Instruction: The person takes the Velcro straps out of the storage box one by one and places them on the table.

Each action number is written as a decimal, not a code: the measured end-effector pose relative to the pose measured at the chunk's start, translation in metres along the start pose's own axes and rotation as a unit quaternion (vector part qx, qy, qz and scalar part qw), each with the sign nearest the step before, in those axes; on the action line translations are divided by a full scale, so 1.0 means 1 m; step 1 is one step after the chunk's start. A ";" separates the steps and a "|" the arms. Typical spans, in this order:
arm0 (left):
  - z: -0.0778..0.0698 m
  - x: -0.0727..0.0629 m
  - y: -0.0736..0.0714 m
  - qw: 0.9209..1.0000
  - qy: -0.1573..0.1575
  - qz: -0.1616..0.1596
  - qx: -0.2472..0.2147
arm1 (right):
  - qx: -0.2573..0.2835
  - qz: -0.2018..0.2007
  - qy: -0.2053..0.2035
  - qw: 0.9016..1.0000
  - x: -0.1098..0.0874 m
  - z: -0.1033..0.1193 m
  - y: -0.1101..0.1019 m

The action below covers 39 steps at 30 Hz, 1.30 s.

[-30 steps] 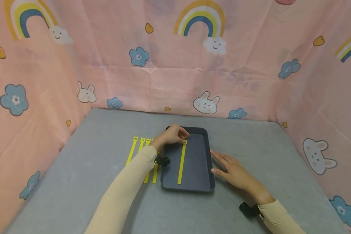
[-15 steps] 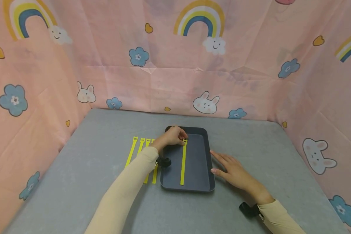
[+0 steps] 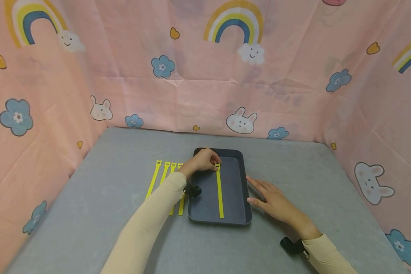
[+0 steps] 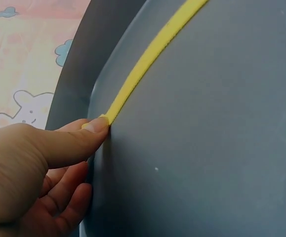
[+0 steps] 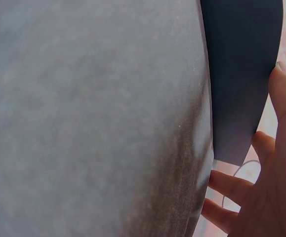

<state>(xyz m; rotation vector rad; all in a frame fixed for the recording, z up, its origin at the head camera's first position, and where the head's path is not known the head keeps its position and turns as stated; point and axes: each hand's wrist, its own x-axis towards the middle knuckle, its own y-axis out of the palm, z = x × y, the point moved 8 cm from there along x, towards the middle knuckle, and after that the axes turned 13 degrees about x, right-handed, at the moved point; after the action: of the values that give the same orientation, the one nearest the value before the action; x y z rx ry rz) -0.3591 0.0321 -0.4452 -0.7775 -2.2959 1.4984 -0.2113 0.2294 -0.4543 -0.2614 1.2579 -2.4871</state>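
Observation:
My left hand reaches over the far end of a dark grey rectangular tray. Between thumb and forefinger it pinches the slotted head of a yellow hook-and-loop cable tie. In the left wrist view the yellow cable tie runs from the thumb tip over the tray floor, slightly bowed. My right hand lies at the tray's right side, fingers extended and fingertips at its outer wall. The right wrist view shows the right hand's fingers spread along the tray wall.
Several more yellow cable ties lie in a row on the grey table left of the tray, partly hidden by the left sleeve. A pink patterned cloth encloses the table at the back and sides. Black wrist cameras sit on both wrists.
The near end of the held cable tie has swung to the right across the tray. My left hand has shifted only slightly, still pinching its head. The right hand and tray have stayed put.

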 end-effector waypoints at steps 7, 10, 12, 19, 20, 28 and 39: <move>-0.003 0.000 0.002 1.000 0.012 0.000 -0.001 | 0.000 0.001 0.000 1.000 0.000 0.000 0.000; -0.004 -0.001 0.001 1.000 0.016 -0.002 -0.006 | 0.001 0.000 0.000 1.000 0.000 0.000 0.000; -0.005 -0.002 0.001 1.000 0.017 -0.001 -0.010 | 0.001 0.000 0.000 1.000 0.000 0.000 0.000; -0.005 -0.002 -0.001 0.999 0.022 -0.005 -0.023 | -0.001 0.002 0.005 1.000 0.000 0.000 0.000; -0.005 -0.002 -0.001 0.999 0.023 -0.006 -0.027 | -0.001 0.003 0.006 1.000 0.000 0.000 0.000; -0.008 -0.004 -0.008 0.998 0.038 -0.012 -0.058 | 0.004 0.003 0.007 1.000 0.001 -0.002 0.001; -0.017 -0.011 -0.024 0.992 0.061 -0.004 -0.111 | -0.004 0.001 0.005 1.000 0.000 -0.002 0.000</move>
<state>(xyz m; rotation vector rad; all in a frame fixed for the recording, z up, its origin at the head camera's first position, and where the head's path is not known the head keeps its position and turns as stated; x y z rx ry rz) -0.3484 0.0312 -0.4159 -0.8912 -2.3945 1.1698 -0.2120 0.2308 -0.4555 -0.2495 1.2705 -2.4859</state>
